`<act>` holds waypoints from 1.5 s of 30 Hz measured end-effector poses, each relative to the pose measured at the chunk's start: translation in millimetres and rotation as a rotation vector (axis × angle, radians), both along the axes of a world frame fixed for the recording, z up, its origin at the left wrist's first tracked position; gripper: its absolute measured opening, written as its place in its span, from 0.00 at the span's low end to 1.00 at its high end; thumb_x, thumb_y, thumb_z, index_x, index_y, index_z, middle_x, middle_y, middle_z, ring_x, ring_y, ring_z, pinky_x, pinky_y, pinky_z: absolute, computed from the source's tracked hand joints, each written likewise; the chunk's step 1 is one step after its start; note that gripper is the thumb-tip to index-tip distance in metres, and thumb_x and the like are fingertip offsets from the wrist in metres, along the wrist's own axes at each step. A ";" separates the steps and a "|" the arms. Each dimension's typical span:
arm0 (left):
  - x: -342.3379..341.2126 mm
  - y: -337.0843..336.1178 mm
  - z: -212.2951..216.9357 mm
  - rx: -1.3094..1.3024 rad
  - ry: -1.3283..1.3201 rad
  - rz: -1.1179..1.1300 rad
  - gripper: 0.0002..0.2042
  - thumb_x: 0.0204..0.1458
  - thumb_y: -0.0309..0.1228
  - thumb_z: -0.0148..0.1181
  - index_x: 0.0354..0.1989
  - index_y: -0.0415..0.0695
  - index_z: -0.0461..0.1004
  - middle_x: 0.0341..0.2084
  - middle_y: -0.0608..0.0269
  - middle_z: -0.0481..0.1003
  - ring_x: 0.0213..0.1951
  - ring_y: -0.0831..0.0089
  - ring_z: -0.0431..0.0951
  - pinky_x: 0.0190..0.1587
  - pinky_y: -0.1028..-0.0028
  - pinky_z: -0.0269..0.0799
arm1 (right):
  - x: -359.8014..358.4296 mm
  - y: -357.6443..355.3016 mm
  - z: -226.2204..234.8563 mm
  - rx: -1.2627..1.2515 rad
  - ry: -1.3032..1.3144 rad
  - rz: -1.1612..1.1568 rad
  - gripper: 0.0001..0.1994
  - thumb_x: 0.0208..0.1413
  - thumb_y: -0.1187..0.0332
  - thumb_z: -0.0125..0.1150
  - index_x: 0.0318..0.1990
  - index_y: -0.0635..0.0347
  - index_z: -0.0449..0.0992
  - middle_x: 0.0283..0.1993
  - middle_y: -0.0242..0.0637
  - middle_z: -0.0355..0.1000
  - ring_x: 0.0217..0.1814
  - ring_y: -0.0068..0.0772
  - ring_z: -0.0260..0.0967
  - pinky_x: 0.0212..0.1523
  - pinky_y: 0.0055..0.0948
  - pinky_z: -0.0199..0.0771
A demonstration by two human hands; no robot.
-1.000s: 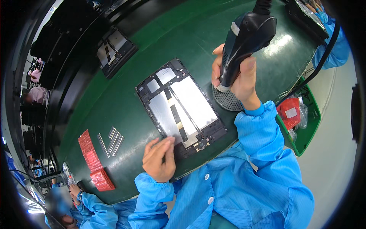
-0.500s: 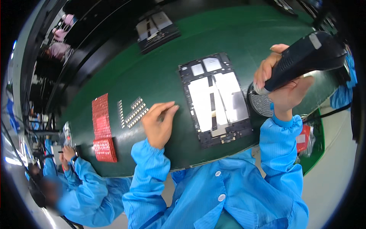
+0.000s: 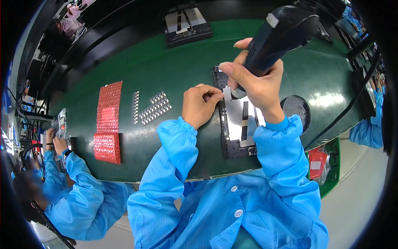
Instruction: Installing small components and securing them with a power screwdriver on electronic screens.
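Note:
My right hand is wrapped round a black hand-held power tool, tilted with its pale nose down over the upper left of an opened tablet-like device. The device lies on the green table, showing white panels, dark strips and a black frame; my right hand and forearm hide much of its right side. At its left edge my left hand has thumb and forefinger pinched together; what they hold, if anything, is too small to make out. A round black dish with a gridded base sits right of the device.
Clear strips of small parts lie left of my left hand, beside red bubble wrap. Similar opened devices are stacked at the far edge. A cable crosses at right, above a green bin. Another person works at left.
My right hand has brought the tool left from above the dish to over the device. My left hand has moved right to the device's edge, its fingertips now pinched. The view has shifted too.

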State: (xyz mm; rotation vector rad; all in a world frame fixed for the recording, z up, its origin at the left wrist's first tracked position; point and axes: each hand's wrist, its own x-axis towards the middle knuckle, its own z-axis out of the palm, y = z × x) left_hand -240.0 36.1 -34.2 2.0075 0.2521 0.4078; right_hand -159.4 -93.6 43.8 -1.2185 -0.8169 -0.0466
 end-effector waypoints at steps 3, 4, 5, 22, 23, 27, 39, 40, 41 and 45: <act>1.8 2.2 0.1 -0.013 0.040 0.000 0.07 0.42 0.25 0.68 0.29 0.38 0.80 0.21 0.61 0.76 0.21 0.78 0.70 0.26 0.76 0.67 | -3.2 12.3 -5.0 0.006 0.064 0.018 0.19 0.45 0.79 0.69 0.44 0.70 0.69 0.20 0.32 0.70 0.17 0.19 0.67 0.19 0.18 0.64; 1.6 2.2 1.8 -0.010 0.068 0.003 0.07 0.41 0.25 0.68 0.29 0.37 0.80 0.21 0.61 0.76 0.21 0.78 0.71 0.26 0.76 0.68 | -3.9 14.3 -7.5 -0.015 0.090 0.009 0.19 0.45 0.79 0.69 0.44 0.71 0.69 0.20 0.32 0.70 0.17 0.19 0.67 0.19 0.18 0.64; 3.9 3.9 4.1 -0.089 0.109 0.003 0.07 0.41 0.25 0.68 0.27 0.35 0.79 0.20 0.60 0.77 0.23 0.78 0.74 0.27 0.76 0.69 | -3.5 16.3 -10.7 -0.019 0.090 0.013 0.19 0.45 0.79 0.69 0.44 0.71 0.69 0.20 0.32 0.70 0.17 0.19 0.67 0.19 0.18 0.64; 15.5 24.0 13.3 -0.292 0.410 -0.133 0.04 0.43 0.21 0.63 0.24 0.32 0.77 0.18 0.57 0.77 0.16 0.74 0.77 0.19 0.76 0.72 | -4.8 33.4 -24.8 0.000 0.172 0.010 0.17 0.40 0.79 0.72 0.39 0.65 0.72 0.19 0.28 0.71 0.19 0.14 0.67 0.21 0.16 0.67; 16.2 23.8 13.7 -0.296 0.414 -0.143 0.04 0.43 0.21 0.63 0.24 0.32 0.78 0.18 0.57 0.77 0.16 0.74 0.77 0.19 0.76 0.72 | -4.0 33.3 -25.7 -0.001 0.172 0.011 0.17 0.40 0.79 0.72 0.39 0.65 0.72 0.19 0.28 0.71 0.19 0.14 0.67 0.21 0.16 0.67; 17.5 24.6 6.9 -0.293 0.422 -0.144 0.04 0.44 0.21 0.62 0.24 0.33 0.78 0.18 0.57 0.77 0.16 0.74 0.77 0.20 0.76 0.72 | -2.5 32.1 -27.8 -0.022 0.152 0.008 0.16 0.41 0.79 0.71 0.38 0.65 0.72 0.20 0.28 0.71 0.20 0.15 0.68 0.21 0.17 0.67; 23.6 26.1 -5.6 -0.258 0.314 -0.179 0.04 0.44 0.20 0.61 0.21 0.32 0.76 0.18 0.55 0.77 0.17 0.72 0.78 0.19 0.75 0.74 | -7.3 32.6 -38.2 -0.152 -0.110 -0.004 0.14 0.46 0.82 0.66 0.40 0.71 0.69 0.21 0.33 0.71 0.20 0.18 0.68 0.22 0.18 0.66; 23.2 26.6 -7.9 -0.264 0.300 -0.172 0.04 0.44 0.19 0.61 0.21 0.32 0.76 0.18 0.55 0.77 0.17 0.72 0.78 0.18 0.75 0.74 | -8.5 33.4 -38.5 -0.136 -0.080 -0.007 0.14 0.46 0.83 0.65 0.40 0.71 0.69 0.21 0.33 0.71 0.20 0.18 0.68 0.22 0.18 0.66; 22.5 27.0 -8.5 -0.268 0.286 -0.165 0.03 0.44 0.19 0.61 0.21 0.32 0.76 0.18 0.54 0.77 0.17 0.72 0.78 0.18 0.75 0.74 | -8.7 34.4 -37.7 -0.130 -0.079 -0.004 0.14 0.46 0.83 0.65 0.40 0.71 0.69 0.21 0.33 0.71 0.20 0.18 0.68 0.22 0.18 0.66; 12.8 24.5 -0.9 -0.298 0.246 -0.122 0.02 0.44 0.18 0.61 0.23 0.31 0.77 0.19 0.54 0.77 0.18 0.72 0.78 0.19 0.75 0.74 | -16.2 36.2 -28.8 -0.099 0.005 -0.032 0.14 0.46 0.84 0.64 0.40 0.70 0.69 0.22 0.32 0.70 0.20 0.18 0.67 0.22 0.18 0.66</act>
